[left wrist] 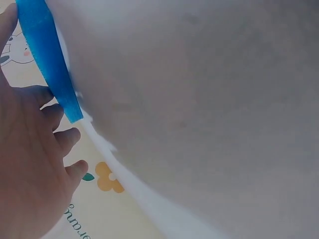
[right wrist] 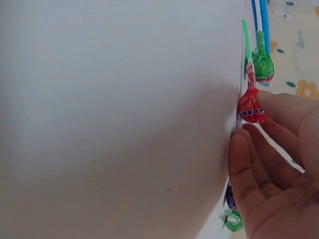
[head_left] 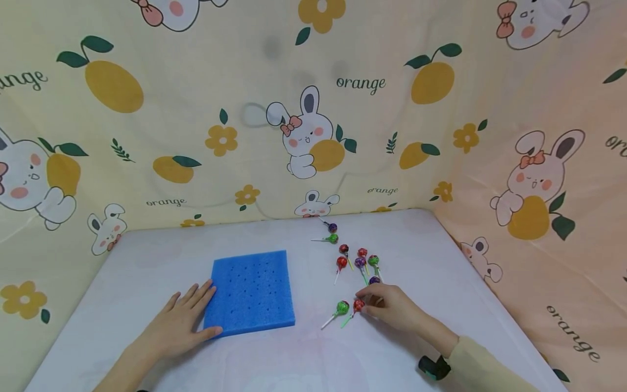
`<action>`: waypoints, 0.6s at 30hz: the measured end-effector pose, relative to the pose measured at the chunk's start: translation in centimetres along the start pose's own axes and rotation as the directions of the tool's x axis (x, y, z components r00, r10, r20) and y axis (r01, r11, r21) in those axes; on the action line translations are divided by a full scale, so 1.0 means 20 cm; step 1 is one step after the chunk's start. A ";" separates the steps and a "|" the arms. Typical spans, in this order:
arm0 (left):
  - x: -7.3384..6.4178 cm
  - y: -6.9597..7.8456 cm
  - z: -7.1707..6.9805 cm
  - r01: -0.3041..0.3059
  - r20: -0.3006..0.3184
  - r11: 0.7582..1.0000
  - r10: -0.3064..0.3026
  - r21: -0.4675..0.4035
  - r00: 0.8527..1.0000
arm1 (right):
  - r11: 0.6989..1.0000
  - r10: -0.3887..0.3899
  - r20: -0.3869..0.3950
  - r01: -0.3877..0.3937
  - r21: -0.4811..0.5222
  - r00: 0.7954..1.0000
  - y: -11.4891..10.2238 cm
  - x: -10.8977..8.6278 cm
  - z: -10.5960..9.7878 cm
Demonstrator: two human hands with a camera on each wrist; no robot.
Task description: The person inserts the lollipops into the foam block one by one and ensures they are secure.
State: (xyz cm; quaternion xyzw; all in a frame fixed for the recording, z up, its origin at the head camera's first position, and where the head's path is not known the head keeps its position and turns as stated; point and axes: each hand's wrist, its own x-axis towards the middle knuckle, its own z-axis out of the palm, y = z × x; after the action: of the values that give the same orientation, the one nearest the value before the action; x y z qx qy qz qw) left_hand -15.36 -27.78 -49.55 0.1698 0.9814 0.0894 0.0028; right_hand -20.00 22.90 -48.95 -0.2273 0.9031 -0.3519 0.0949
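In the head view my left hand (head_left: 183, 321) rests along the left edge of a blue foam block (head_left: 254, 291) dotted with small holes. Its fingers are spread and nearly straight, the thumb at the near left corner. My right hand (head_left: 394, 307) is at a red-wrapped lollipop (head_left: 358, 305) with a green stick. Thumb and fingertips close about its round head, seen too in the right wrist view, where the red lollipop (right wrist: 252, 107) points its stick upward. A green lollipop (head_left: 342, 308) with a white stick lies just left of it. A purple lollipop (head_left: 374, 280) is partly hidden behind the right hand.
Several more lollipops lie beyond the right hand, among them a red one (head_left: 341, 262) and a green one (head_left: 374, 260). Farther back are another green lollipop (head_left: 333, 238) and a dark purple one (head_left: 332, 227). A patterned cloth (head_left: 220, 81) hangs behind the white table (head_left: 147, 272).
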 end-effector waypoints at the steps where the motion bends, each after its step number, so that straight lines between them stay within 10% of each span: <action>1: 0.00 0.00 0.00 0.000 0.000 1.000 0.000 0.002 1.000 | 1.000 0.002 0.000 -0.002 0.001 1.000 0.00 0.00 0.00; 18: 0.01 -0.01 0.00 -0.015 -0.006 0.999 0.015 0.036 1.000 | 1.000 -0.013 0.009 0.013 0.006 1.000 0.00 0.02 0.02</action>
State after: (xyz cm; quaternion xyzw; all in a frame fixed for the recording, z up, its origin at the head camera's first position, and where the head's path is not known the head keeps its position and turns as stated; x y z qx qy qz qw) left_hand -15.61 -27.84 -49.58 0.1768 0.9816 0.0721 -0.0040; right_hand -20.27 22.47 -49.28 -0.2346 0.9000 -0.3542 0.0973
